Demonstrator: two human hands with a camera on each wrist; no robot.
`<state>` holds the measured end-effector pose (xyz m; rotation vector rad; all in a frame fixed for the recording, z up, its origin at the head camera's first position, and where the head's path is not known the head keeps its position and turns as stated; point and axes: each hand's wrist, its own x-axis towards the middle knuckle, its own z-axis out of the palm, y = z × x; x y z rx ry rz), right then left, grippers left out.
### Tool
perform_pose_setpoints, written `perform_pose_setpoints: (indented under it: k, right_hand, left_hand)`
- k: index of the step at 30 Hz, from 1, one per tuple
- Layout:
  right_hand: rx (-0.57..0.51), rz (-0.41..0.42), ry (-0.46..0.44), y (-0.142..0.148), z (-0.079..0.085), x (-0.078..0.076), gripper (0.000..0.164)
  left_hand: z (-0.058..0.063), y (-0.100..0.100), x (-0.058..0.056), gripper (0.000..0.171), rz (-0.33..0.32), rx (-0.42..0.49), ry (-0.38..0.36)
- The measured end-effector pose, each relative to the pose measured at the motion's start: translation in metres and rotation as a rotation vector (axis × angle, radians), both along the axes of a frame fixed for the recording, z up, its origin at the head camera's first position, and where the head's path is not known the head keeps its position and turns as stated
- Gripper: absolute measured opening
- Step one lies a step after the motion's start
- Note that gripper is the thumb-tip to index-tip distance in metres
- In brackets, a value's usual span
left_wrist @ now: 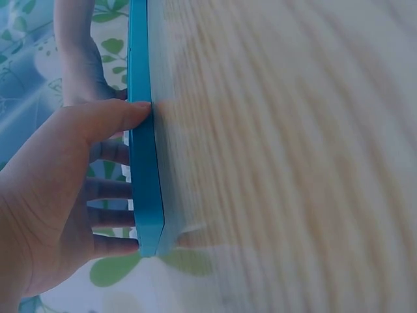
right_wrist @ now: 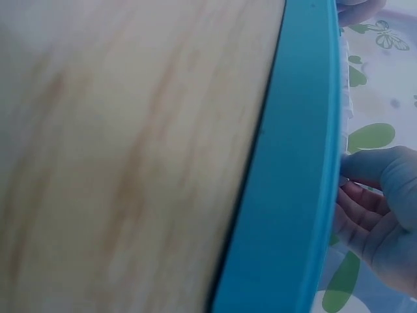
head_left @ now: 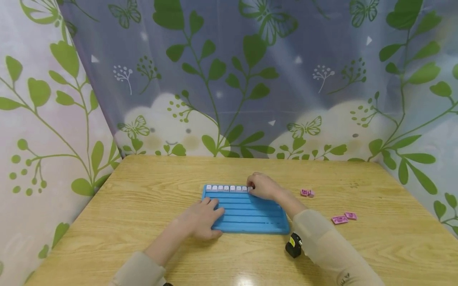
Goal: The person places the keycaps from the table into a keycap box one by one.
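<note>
A blue ridged tray [head_left: 250,216] lies on the table, with a row of small white tiles [head_left: 226,188] along its far edge. My left hand [head_left: 204,220] rests on the tray's left side, fingers spread. In the left wrist view, its thumb presses the near edge of the tray [left_wrist: 146,176]. At the right end of the row, my right hand [head_left: 262,186] pinches a white tile [head_left: 250,189] between thumb and fingertips. The right wrist view has the right hand [right_wrist: 384,208] beyond the tray's blue side wall [right_wrist: 287,156], its fingers curled in.
To the right of the tray lie two pairs of pink patterned tiles, one pair [head_left: 305,192] farther back and another [head_left: 340,219] nearer. A black and yellow device [head_left: 294,245] is at the right wrist. A leaf-patterned curtain [head_left: 229,79] hangs behind the wooden table [head_left: 157,178].
</note>
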<state>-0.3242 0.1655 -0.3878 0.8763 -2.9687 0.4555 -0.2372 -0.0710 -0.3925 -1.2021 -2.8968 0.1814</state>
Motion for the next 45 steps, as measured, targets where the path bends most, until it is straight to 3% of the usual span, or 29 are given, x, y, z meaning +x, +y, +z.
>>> perform_pose_setpoints:
  k: [8,24,45]
  right_hand:
    - [0.003,-0.001,-0.002,0.0012,0.0002,0.0007,0.01]
    - [0.007,-0.006,0.014,0.0024,0.0022,-0.0006,0.012]
    - [-0.028,0.021,0.004,0.0029,-0.0003,-0.0002,0.012]
  left_hand:
    - [-0.0017,-0.0004,-0.0001,0.054,0.004,0.007,-0.008]
    - [0.0065,0.0007,0.0023,0.051,0.02,0.047,-0.027]
    - [0.003,-0.0013,0.0025,0.052,0.015,0.037,-0.025]
